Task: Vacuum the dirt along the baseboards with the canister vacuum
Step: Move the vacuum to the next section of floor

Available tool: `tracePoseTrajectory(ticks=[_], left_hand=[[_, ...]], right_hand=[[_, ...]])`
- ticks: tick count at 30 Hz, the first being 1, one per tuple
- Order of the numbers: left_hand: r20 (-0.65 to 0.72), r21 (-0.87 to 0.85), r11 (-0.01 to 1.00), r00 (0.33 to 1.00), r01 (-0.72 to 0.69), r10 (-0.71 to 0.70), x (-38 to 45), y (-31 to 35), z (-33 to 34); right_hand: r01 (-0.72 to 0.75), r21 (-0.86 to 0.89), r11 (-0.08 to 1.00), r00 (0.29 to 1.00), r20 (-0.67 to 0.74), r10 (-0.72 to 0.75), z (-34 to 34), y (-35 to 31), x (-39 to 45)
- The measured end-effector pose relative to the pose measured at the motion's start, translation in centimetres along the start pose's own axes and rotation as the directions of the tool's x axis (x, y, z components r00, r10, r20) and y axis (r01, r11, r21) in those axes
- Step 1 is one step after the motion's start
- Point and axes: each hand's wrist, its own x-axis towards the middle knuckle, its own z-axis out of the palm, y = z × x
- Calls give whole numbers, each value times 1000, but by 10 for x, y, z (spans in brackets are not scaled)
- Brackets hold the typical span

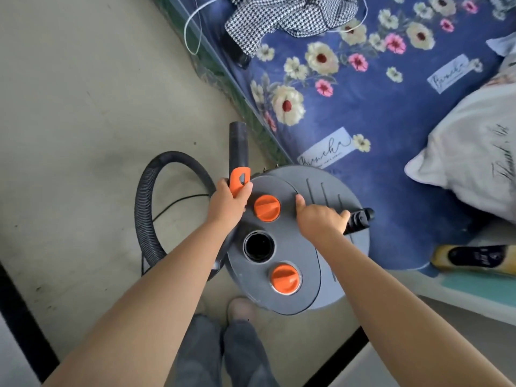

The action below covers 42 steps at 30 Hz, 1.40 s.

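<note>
Left hand (229,203): I'm seeing it gripping the orange-collared wand (238,160), a rigid, light tube, good to hold at the collar
Right hand (321,217): curling round the canister's black handle (360,219), thumb resting on the lid
Canister vacuum (282,247): standing on the floor beside the bed; I'm judging it bulky and heavy
Hose (148,208): looping leftward, ribbed and flexible

Floral blue bedsheet (391,129) has pale label patches w/ cursive script — nearest one (325,148) looks like "Bianca", not certain. Second patch (448,74) — same script, blurry. White pillow (474,152): black script, unreadable.
</note>
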Motion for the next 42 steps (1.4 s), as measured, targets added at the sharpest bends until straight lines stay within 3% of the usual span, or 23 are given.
tracePoseTrajectory(ticks=[2, 4, 7, 10, 13, 18, 21, 25, 28, 32, 37, 42], left_hand=[[-9, -59, 998, 1000, -9, 8, -5, -4, -4], [-59, -87, 996, 998, -16, 11, -9, -10, -16], [-148, -171, 985, 989, -23, -3, -12, -20, -37], [-229, -272, 962, 973, -23, -42, -19, -37, -51], [-345, -381, 922, 936, -74, -67, -31, -48, -69], [-474, -574, 814, 846, -86, -244, -44, -68, -102], [-443, -661, 744, 852, -100, -279, -48, -79, -111], [-450, -653, 749, 852, -110, -268, -55, -95, -109], [-424, -673, 732, 867, -106, -264, -60, -101, -107], [-356, -756, 638, 909, -144, -216, -68, -102, -113], [-357, -763, 624, 914, -168, -190, -77, -99, -120], [-329, -811, 565, 918, -153, -224, -87, -92, -116]], right_hand=[[-10, -17, 1000, 1000, 12, 11, -1, 3, 0], [27, -66, 997, 994, -101, -34, -7, -1, -2], [259, -174, 950, 905, -300, -302, -16, -17, -12], [471, -283, 835, 821, -206, -533, -16, -32, -22], [530, -429, 731, 788, -68, -612, -13, -41, -22], [512, -621, 593, 762, 10, -647, -21, -57, -19], [511, -668, 541, 761, 59, -647, -25, -63, -15], [475, -719, 507, 778, 74, -624, -20, -69, -15], [469, -716, 517, 780, 60, -623, -15, -64, -15], [474, -695, 540, 763, 17, -647, -15, -60, -15], [362, -615, 701, 859, -72, -507, -8, -70, -22], [318, -608, 728, 913, -11, -408, -2, -67, -19]])
